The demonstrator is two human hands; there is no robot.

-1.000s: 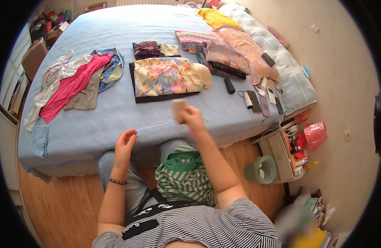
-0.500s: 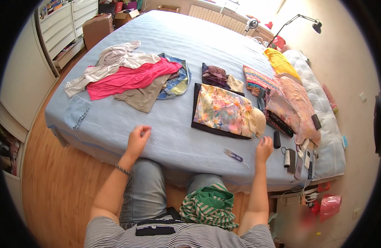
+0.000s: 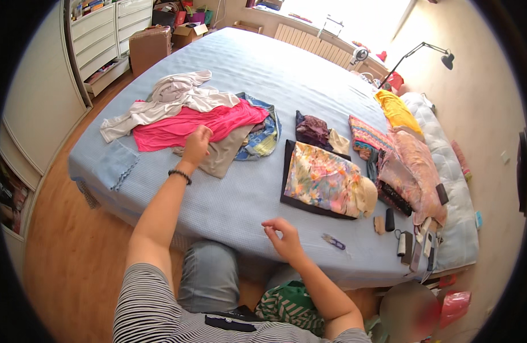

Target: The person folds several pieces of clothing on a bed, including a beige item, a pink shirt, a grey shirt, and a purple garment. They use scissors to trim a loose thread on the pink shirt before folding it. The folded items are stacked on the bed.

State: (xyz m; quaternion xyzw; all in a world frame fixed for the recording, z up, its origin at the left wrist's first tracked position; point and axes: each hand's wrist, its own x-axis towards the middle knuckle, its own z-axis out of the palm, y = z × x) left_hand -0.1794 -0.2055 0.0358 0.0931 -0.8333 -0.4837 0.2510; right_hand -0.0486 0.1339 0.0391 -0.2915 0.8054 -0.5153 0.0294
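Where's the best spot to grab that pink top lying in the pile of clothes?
Pinch the pink top at its near edge, where the left hand already rests, coming from the person's side. That edge lies exposed, while the white garment covers its far side.

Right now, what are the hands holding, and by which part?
Left hand grips the bright pink cloth garment at its near edge; right hand holds nothing visible.
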